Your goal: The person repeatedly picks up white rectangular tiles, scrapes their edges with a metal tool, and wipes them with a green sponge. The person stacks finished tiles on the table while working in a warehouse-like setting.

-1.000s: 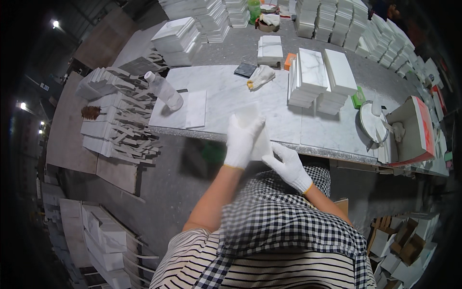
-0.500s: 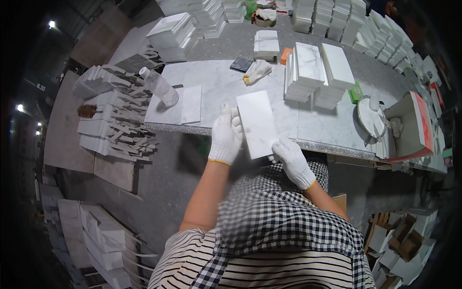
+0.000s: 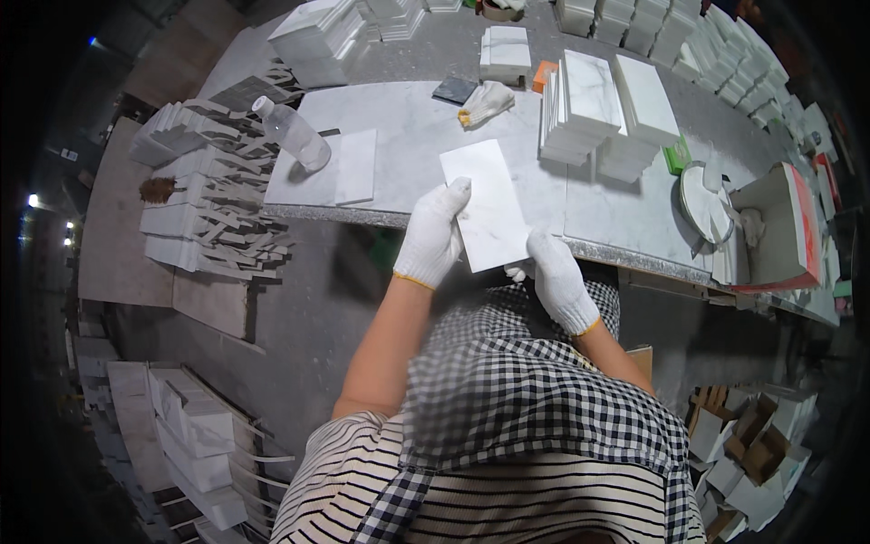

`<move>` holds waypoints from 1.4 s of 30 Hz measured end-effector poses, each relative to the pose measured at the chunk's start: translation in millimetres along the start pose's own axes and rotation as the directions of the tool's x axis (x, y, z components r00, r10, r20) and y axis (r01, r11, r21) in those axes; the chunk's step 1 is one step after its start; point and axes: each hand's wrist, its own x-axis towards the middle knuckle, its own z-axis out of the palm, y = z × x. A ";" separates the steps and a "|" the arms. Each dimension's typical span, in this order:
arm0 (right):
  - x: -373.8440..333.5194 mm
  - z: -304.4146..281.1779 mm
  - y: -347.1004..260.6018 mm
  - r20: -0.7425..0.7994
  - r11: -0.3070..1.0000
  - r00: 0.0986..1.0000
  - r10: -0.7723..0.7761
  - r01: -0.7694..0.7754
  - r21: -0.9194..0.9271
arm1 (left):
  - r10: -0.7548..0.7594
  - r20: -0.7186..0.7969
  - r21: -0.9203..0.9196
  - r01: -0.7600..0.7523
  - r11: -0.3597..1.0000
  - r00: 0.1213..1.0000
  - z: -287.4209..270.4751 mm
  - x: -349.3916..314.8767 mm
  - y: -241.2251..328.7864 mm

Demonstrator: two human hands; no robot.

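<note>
A white rectangular marble tile (image 3: pixel 488 204) is held up in front of me, over the near edge of the worktable. My left hand (image 3: pixel 432 231), in a white knitted glove, grips its left side with the thumb on the upper face. On the tile's lower right corner my right hand (image 3: pixel 557 279), gloved the same way, is closed with its thumb on top. The fingers under the tile are mostly hidden. Beyond it on the marble tabletop (image 3: pixel 399 118) lie a spare white glove (image 3: pixel 487 103) and a dark flat block (image 3: pixel 455 89).
A clear bottle (image 3: pixel 292 134) stands by a flat tile (image 3: pixel 356 167) at left. Tile stacks (image 3: pixel 580 100) stand right of centre. Farther right are a round white dish (image 3: pixel 706 204) and an open carton (image 3: pixel 775 227). More strapped tiles (image 3: pixel 186 213) sit on the left.
My left thumb has moved onto the tile's upper face; before, that hand lay along its edge. The table appears slightly higher in view.
</note>
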 end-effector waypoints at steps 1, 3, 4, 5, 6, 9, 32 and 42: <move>1.7 -0.2 -1.3 0.018 0.998 1.000 -0.006 0.005 0.060 | -0.006 -0.008 -0.043 0.005 0.999 1.000 -2.9 0.6 -2.3; 4.1 -3.9 6.3 0.045 0.996 0.998 -0.033 0.029 0.079 | -0.017 -0.021 -0.127 0.014 0.992 1.000 -8.2 1.7 -5.6; 6.3 -5.9 11.3 0.051 0.994 0.998 -0.041 0.035 0.102 | -0.015 -0.035 -0.129 0.010 0.992 0.999 -7.7 1.5 -5.7; 6.9 -7.6 14.5 0.058 0.991 0.997 -0.049 0.041 0.124 | -0.013 -0.048 -0.131 0.007 0.991 0.999 -6.2 0.7 -5.2; 6.4 -7.9 14.7 0.052 0.992 0.998 -0.038 0.031 0.126 | -0.012 -0.061 -0.133 0.003 0.991 0.998 -4.0 -0.3 -4.3; 5.3 -8.0 15.0 0.042 0.991 0.999 -0.022 0.016 0.136 | -0.008 -0.055 -0.139 0.000 0.990 0.998 0.7 -3.6 -1.5; 10.8 20.5 5.3 0.016 0.953 1.000 -0.004 0.008 -0.303 | 0.024 -0.091 -0.258 -0.046 0.965 0.996 -6.9 2.7 -10.6; 9.6 20.7 -18.2 -0.146 0.857 0.989 -0.013 -0.064 -0.511 | -0.044 -0.151 -0.303 -0.003 0.953 0.988 -8.8 5.7 -7.0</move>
